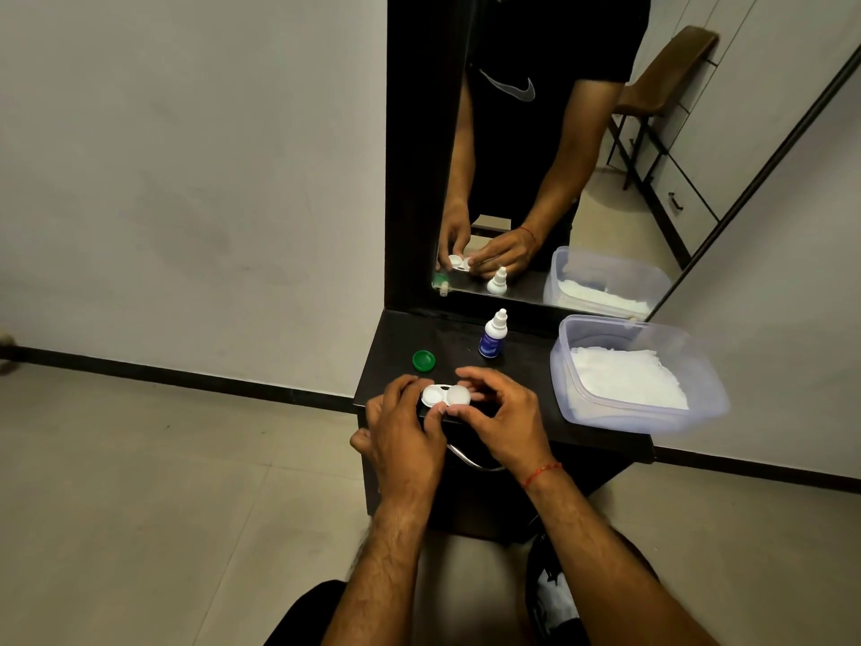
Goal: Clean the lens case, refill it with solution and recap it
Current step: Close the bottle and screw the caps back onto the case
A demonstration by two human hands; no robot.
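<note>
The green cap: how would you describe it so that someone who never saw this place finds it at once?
Start at the dark dresser top below the mirror. The green cap lies alone near its left edge, left of the small upright solution bottle and just beyond the left hand. It is the only green thing on the dresser top.

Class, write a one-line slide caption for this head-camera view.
Both hands hold a white plastic lens case over a dark dresser top.

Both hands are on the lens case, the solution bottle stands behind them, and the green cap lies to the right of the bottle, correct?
Not quite. The head view shows the green cap left of the solution bottle; both the left hand and the right hand hold the lens case.
</note>
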